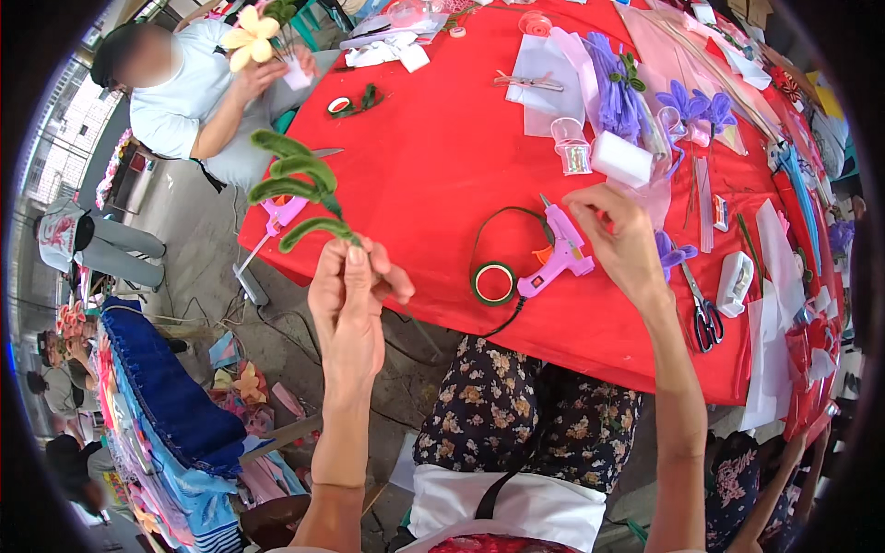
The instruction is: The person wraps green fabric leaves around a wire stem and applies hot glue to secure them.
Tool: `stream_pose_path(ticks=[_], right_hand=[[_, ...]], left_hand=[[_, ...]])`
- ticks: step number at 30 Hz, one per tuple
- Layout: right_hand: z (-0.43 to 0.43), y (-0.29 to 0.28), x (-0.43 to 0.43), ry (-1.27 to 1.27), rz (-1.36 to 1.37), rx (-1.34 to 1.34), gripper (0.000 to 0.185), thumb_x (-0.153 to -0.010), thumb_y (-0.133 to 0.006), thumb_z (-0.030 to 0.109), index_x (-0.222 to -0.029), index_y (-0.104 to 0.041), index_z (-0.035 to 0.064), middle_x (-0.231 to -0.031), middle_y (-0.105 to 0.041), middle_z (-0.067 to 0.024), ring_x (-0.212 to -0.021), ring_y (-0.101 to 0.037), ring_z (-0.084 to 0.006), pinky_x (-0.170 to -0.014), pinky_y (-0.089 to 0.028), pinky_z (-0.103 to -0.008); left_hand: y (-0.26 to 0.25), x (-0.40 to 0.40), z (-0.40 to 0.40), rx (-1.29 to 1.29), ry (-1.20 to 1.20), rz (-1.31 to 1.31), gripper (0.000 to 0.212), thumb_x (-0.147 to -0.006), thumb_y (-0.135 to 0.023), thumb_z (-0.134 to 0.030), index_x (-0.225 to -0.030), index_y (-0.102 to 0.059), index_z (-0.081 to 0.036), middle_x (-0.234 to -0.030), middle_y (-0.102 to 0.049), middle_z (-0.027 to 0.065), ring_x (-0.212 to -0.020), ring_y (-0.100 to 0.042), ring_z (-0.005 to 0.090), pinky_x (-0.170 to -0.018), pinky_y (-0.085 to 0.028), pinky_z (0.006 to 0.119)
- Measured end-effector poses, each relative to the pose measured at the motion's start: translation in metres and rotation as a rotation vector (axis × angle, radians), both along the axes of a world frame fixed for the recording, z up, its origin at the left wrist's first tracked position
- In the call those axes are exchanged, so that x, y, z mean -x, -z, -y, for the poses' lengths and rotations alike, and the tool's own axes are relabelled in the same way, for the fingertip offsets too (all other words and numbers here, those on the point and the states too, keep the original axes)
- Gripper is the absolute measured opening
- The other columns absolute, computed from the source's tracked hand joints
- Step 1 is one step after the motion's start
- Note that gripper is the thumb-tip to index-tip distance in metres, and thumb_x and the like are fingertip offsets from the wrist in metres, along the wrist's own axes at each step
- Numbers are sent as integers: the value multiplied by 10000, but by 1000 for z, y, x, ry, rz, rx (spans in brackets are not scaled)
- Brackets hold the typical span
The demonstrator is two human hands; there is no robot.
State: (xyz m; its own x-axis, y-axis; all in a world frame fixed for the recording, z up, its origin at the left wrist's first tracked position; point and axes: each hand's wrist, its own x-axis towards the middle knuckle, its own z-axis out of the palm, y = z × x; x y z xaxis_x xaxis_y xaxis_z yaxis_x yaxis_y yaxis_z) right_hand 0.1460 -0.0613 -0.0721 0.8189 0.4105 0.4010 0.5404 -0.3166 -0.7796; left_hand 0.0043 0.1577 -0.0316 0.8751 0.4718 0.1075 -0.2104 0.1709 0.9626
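Observation:
My left hand [349, 297] pinches a thin stem with several fuzzy green chenille leaves [297, 173], raised over the table's left front edge. My right hand [619, 238] hovers over the red tablecloth [429, 159] with its fingers bent; I see nothing in it, but the fingertips partly hide one another. Just left of it lies a pink-purple hot glue gun [560, 256] with an orange trigger. A roll of dark green floral tape [493, 283] rests beside the gun, its loose strip looping up behind the nozzle.
To the right lie scissors [706, 321], a white tape dispenser [734, 283] and a purple chenille flower [671, 254]. A white foam block [622, 159] and purple stems [619, 90] are farther back. Another glue gun [282, 213] sits at the left edge. A seated person [187, 104] holds a yellow flower [250, 38].

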Motion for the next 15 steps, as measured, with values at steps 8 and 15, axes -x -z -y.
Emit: stream_pose_path(ticks=[8,15], right_hand=[[-7,30,-42,-354,492,515,148,-617,-621,20,-760,-617,59,-856,-532,-55,-864,-489,-209,-765,-409,-329],[-26,27,-69,-649,648,748,106,-667,-562,104,-740,-635,87,-970,-529,-52,-994,-447,-213,-836,-381,-329]], left_hand=[[18,-7,-14,5,-29,-87,139,-931,-421,-195,-924,-455,-61,-761,-452,12,-592,-454,102,-503,-345,224],[29,-18,-19,29,-20,-102,143,-928,-429,-189,-906,-454,-50,-758,-479,30,-621,-496,120,-506,-372,231]])
